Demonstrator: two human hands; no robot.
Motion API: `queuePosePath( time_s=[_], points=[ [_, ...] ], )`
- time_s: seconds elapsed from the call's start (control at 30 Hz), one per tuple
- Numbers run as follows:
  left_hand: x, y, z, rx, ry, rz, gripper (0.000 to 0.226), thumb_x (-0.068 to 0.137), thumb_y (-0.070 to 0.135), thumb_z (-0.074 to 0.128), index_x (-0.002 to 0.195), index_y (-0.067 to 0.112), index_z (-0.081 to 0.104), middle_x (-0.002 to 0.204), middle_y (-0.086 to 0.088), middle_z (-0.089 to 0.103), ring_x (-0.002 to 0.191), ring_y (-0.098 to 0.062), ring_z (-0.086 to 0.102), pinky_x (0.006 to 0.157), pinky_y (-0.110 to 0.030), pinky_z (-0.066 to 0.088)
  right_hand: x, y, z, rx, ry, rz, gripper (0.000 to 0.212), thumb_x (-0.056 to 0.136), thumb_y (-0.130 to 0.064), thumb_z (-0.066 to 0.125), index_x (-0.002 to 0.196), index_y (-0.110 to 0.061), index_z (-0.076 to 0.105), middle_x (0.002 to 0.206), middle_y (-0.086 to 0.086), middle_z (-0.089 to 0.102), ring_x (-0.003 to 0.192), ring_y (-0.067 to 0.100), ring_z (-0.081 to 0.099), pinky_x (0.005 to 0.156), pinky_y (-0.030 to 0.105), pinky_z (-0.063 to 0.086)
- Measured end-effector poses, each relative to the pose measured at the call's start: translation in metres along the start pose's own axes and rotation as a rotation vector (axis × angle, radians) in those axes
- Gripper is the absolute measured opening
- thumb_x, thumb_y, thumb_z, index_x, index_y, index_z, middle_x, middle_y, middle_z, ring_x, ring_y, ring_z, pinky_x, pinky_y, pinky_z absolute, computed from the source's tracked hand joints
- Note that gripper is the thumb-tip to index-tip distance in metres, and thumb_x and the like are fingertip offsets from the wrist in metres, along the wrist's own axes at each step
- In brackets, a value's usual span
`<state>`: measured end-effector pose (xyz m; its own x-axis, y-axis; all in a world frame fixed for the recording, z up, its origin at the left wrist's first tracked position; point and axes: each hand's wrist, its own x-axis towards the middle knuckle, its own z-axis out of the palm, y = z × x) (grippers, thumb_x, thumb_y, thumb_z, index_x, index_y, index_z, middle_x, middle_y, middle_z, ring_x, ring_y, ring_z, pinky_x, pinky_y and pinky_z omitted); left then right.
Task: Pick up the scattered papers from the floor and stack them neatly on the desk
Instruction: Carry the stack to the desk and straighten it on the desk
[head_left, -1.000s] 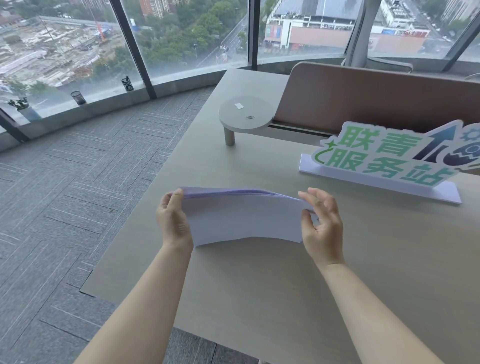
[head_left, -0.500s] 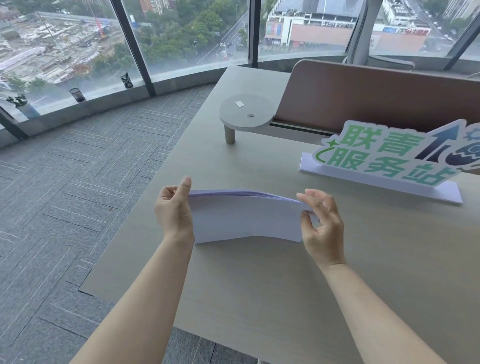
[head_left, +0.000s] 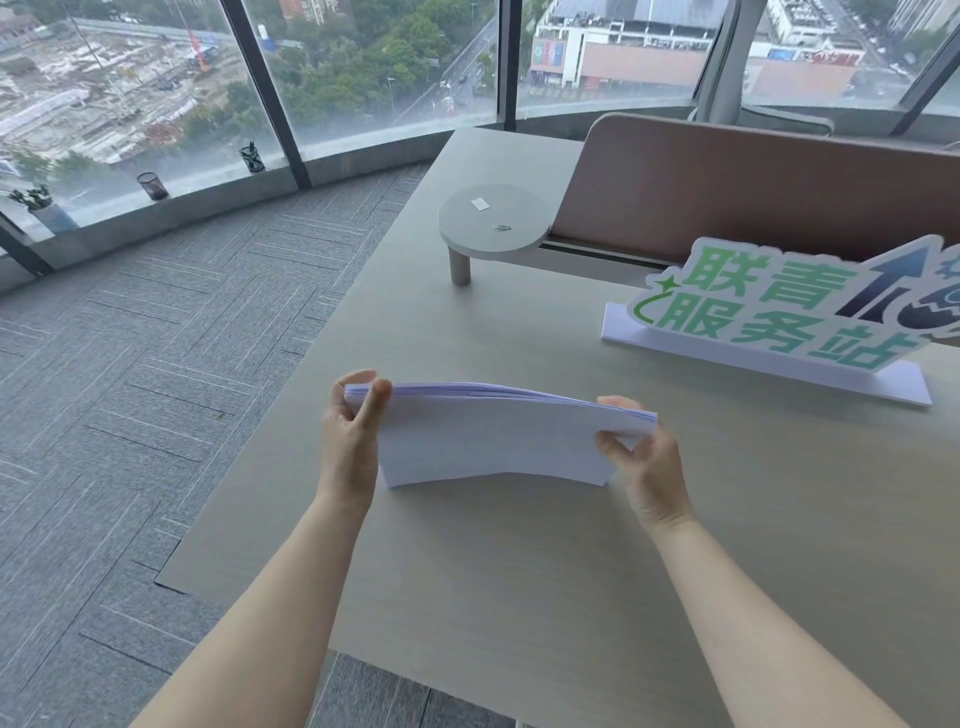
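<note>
A stack of white papers (head_left: 493, 441) stands on its long edge on the beige desk (head_left: 519, 597), bowed slightly in the middle. My left hand (head_left: 350, 436) pinches the stack's left end between thumb and fingers. My right hand (head_left: 641, 457) grips the right end, fingers curled around the sheets. The lower edge of the stack touches the desk top. No loose papers show on the grey carpet (head_left: 130, 389).
A green and white sign on a white base (head_left: 769, 332) stands at the right, behind the stack. A round raised shelf (head_left: 493, 223) and a brown divider panel (head_left: 753, 182) sit farther back. The desk's left edge drops to the carpet; windows curve beyond.
Both hands have closed more firmly on the stack's ends. The left thumb has come down onto the paper and the right fingers have curled in.
</note>
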<state>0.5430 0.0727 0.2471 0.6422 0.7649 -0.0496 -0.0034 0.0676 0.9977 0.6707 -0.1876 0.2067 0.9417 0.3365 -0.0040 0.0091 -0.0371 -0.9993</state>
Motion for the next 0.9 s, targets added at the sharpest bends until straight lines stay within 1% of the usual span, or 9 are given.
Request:
queuePosePath(
  time_s=[0.1,0.23,0.4,0.47,0.57,0.67,0.73,0.8,0.9],
  points=[
    [-0.001,-0.004,-0.005,-0.06,0.009,-0.036,0.031,0.077,0.05,0.063,0.076,0.023,0.05,0.072,0.01,0.047,0.07,-0.006,0.044,0.069,-0.023,0.033,-0.003,0.004,0.001,0.021,-0.022,0.035,0.027,0.075,-0.012,0.067,0.102,-0.012,0.073,0.089,-0.01,0.075,0.088,0.007,0.067,0.082,0.024,0.048],
    [0.0,0.001,0.0,-0.12,0.095,-0.056,0.031,0.075,0.055,0.061,0.094,0.031,0.06,0.089,0.013,0.053,0.095,-0.01,0.043,0.092,-0.03,0.03,-0.002,0.003,0.002,0.026,-0.031,-0.017,0.024,0.077,-0.008,0.065,0.098,-0.018,0.072,0.097,-0.006,0.072,0.098,0.013,0.065,0.087,0.023,0.048],
    [0.002,0.012,0.013,-0.087,0.211,-0.079,0.005,0.076,0.027,0.065,0.079,0.026,0.061,0.082,0.002,0.054,0.072,-0.008,0.046,0.075,-0.026,0.032,-0.001,0.003,0.004,0.019,-0.01,-0.026,0.027,0.077,-0.009,0.067,0.103,-0.013,0.07,0.099,-0.003,0.071,0.098,0.014,0.065,0.089,0.029,0.048],
    [0.002,0.01,0.011,-0.101,0.222,-0.093,0.01,0.07,0.029,0.059,0.079,0.025,0.061,0.087,-0.005,0.061,0.078,-0.013,0.049,0.075,-0.026,0.033,-0.001,0.003,0.004,0.023,-0.008,-0.028,0.027,0.078,-0.007,0.068,0.105,-0.01,0.07,0.101,-0.002,0.071,0.1,0.015,0.065,0.09,0.032,0.049],
    [0.003,0.003,0.006,-0.11,0.159,-0.08,0.021,0.078,0.041,0.058,0.093,0.026,0.061,0.092,-0.002,0.067,0.092,-0.016,0.052,0.089,-0.031,0.034,0.0,0.004,0.003,0.025,-0.007,-0.027,0.03,0.079,-0.004,0.068,0.108,-0.008,0.067,0.106,-0.004,0.069,0.103,0.012,0.063,0.092,0.032,0.048],
    [0.001,-0.003,0.0,-0.086,0.018,-0.054,0.043,0.076,0.048,0.062,0.112,0.026,0.056,0.095,0.006,0.063,0.09,-0.005,0.056,0.088,-0.018,0.039,0.0,0.005,0.004,0.033,-0.01,0.03,0.027,0.079,-0.002,0.069,0.102,-0.015,0.071,0.1,-0.006,0.072,0.099,0.015,0.066,0.09,0.035,0.05],
    [0.0,-0.009,-0.004,-0.071,-0.061,-0.068,0.043,0.076,0.025,0.072,0.115,0.023,0.056,0.093,0.005,0.063,0.081,0.001,0.061,0.077,-0.012,0.045,-0.001,0.007,0.005,0.035,0.001,0.09,0.025,0.083,0.004,0.067,0.09,-0.018,0.075,0.088,-0.009,0.076,0.087,0.013,0.069,0.083,0.033,0.05],
    [-0.003,-0.014,-0.007,-0.005,-0.079,-0.083,0.035,0.078,-0.002,0.071,0.103,0.019,0.06,0.091,0.004,0.068,0.078,0.0,0.065,0.074,-0.017,0.048,-0.002,0.008,0.008,0.025,0.013,0.119,0.032,0.086,0.005,0.064,0.081,-0.024,0.078,0.081,-0.012,0.076,0.082,0.009,0.069,0.081,0.032,0.051],
    [0.0,-0.017,-0.009,0.041,-0.029,-0.071,0.029,0.081,-0.011,0.064,0.087,0.017,0.062,0.072,0.016,0.072,0.067,0.002,0.064,0.068,-0.017,0.049,-0.002,0.004,0.011,0.041,0.048,0.111,0.034,0.087,0.005,0.063,0.079,-0.025,0.078,0.079,-0.017,0.075,0.081,0.004,0.068,0.082,0.027,0.051]
  ],
)
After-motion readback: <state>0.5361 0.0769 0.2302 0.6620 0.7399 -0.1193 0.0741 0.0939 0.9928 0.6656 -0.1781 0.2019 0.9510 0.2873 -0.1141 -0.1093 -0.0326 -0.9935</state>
